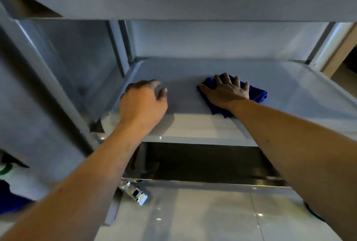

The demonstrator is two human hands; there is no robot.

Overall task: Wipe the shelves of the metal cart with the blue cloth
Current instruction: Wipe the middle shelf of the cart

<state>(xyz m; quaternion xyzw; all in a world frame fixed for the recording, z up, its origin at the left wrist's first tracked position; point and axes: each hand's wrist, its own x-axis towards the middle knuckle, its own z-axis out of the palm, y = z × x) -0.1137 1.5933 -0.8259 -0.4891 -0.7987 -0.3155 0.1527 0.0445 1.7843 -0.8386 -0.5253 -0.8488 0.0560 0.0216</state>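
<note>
Head view, looking down into a metal cart (pixel 189 5). Both bare forearms reach in over the middle shelf (pixel 289 90).

Right hand (pixel 226 91): flat, palm down, fingers (pixel 236 80) spread wide, pressed on top of the blue cloth (pixel 257 94). Not gripping, just pressing it onto the shelf surface. Cloth is bunched/folded, sticks out from under the hand at 3 o'clock and toward 6 o'clock near the wrist. Cloth sits about mid-shelf, slightly right of centre, well away from the back wall.

Left hand (pixel 143 101): holds nothing, loosely curled, fingers half bent, thumb pointing toward 3 o'clock. Sits at the left part of the same shelf, at 9 o'clock from the cloth, apart from it. Cannot tell whether it touches the shelf or hovers just above.

Upper shelf edge runs across the frame at 12 o'clock. Below the middle shelf's front lip, a dark gap, then the lower shelf (pixel 193 211), glossy with light reflections. A small shiny metal fitting (pixel 135 192) at the lower shelf's front left corner, at 6 o'clock from the left hand. Something blue (pixel 9 196) and blurred at the far left edge, at 8 o'clock; cannot identify it.
</note>
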